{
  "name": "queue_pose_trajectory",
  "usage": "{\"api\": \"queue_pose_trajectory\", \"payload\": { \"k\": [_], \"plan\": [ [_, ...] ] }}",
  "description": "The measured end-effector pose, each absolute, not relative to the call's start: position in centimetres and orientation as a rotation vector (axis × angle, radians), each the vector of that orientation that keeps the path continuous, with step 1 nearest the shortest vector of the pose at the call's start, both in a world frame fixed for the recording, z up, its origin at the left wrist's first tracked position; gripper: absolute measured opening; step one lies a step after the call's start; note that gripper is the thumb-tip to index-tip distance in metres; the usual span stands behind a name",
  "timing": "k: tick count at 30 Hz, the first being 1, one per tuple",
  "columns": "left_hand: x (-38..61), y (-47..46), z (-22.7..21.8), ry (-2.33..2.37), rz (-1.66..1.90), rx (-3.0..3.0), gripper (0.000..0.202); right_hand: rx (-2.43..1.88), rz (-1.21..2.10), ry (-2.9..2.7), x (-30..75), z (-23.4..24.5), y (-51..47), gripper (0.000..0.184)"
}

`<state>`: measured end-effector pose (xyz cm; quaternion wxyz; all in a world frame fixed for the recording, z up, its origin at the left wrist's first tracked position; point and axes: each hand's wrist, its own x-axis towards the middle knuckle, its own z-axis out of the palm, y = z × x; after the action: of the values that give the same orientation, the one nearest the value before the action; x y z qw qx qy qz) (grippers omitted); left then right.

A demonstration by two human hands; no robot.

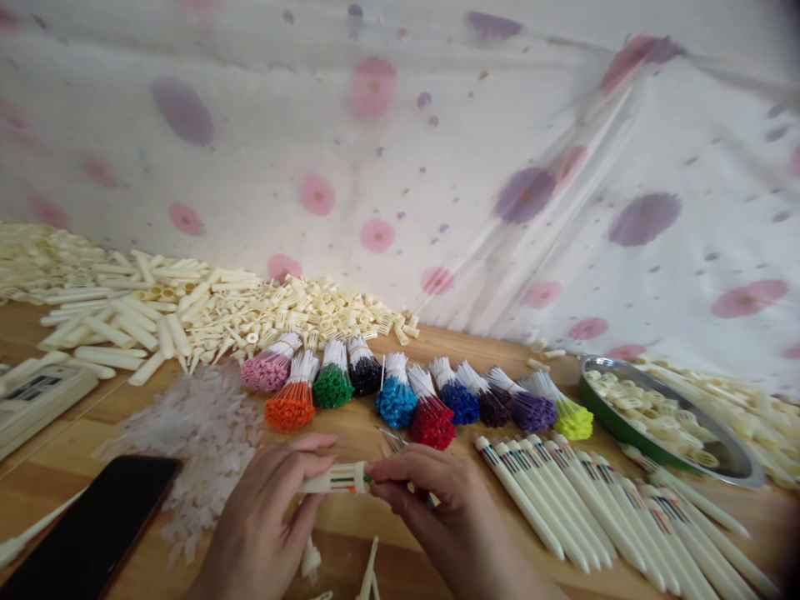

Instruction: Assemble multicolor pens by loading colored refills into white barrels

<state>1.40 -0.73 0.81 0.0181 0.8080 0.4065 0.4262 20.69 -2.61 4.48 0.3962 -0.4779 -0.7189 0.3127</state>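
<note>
My left hand (266,521) is closed round a cream pen barrel (337,477) with coloured stripes, held sideways above the wooden table (62,450). My right hand (437,512) pinches at the barrel's right end, where a thin green refill tip shows between the fingertips. Just behind the hands lie bundles of coloured pen refills (400,396), from pink and orange through green, black, blue, red and purple to yellow-green. To the right of my right hand lies a row of several assembled cream pens (562,508).
A black phone (93,529) lies at the front left beside a patch of small clear plastic bits (193,429). Heaps of cream barrels and small parts (187,308) fill the back left. A green metal bowl (600,404) holds parts at right. A flowered sheet (400,167) hangs behind.
</note>
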Motion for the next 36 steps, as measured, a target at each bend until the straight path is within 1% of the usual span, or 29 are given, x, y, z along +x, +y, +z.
{"api": "queue_pose_trajectory", "payload": {
  "k": [4,6,8,9,12,14,15,19,20,21,25,27,29,32,36],
  "plan": [
    [1.6,-0.9,1.0,1.255,1.330,2.525,0.022,-1.198,0.703,-1.862,20.5,4.1,-2.7,0.019],
    [1.6,-0.9,1.0,1.258,1.333,2.541,0.022,-1.231,0.720,-1.794,20.2,3.8,-2.8,0.017],
    [1.6,-0.9,0.9,1.273,1.332,2.562,0.022,-1.272,0.844,-1.607,19.9,3.4,-2.8,0.013],
    [1.6,-0.9,0.9,1.278,1.332,2.576,0.022,-1.279,0.956,-1.498,19.8,3.1,-2.7,0.013],
    [1.5,-0.9,1.0,1.288,1.340,2.605,0.023,-1.233,1.328,-1.239,19.5,2.5,-2.5,0.027],
    [1.5,-1.0,1.1,1.293,1.352,2.595,0.022,-1.195,1.431,-1.225,19.5,2.3,-2.3,0.034],
    [1.6,-1.0,1.1,1.296,1.353,2.579,0.021,-1.191,1.381,-1.286,19.5,2.4,-2.3,0.033],
    [1.6,-1.0,0.9,1.294,1.334,2.530,0.020,-1.205,0.919,-1.664,19.9,3.0,-2.3,0.025],
    [1.5,-1.0,0.8,1.289,1.328,2.542,0.021,-1.214,0.890,-1.689,20.0,3.1,-2.3,0.025],
    [1.5,-1.0,0.8,1.287,1.323,2.566,0.022,-1.217,0.936,-1.674,20.1,3.1,-2.3,0.024],
    [1.3,-1.0,1.0,1.283,1.310,2.716,0.026,-1.158,1.410,-1.381,19.9,2.9,-2.2,0.030],
    [1.2,-0.9,1.2,1.278,1.302,2.780,0.028,-1.106,1.565,-1.220,19.8,3.0,-2.2,0.030],
    [1.0,-0.9,1.3,1.283,1.303,2.810,0.029,-1.070,1.671,-1.047,19.7,3.2,-2.3,0.028],
    [1.0,-1.0,1.4,1.297,1.319,2.814,0.029,-1.029,1.821,-0.771,19.5,3.4,-2.4,0.031],
    [1.3,-1.1,1.4,1.253,1.333,2.841,0.028,-1.004,1.811,-0.593,18.9,2.5,-2.5,0.033]
  ]
}}
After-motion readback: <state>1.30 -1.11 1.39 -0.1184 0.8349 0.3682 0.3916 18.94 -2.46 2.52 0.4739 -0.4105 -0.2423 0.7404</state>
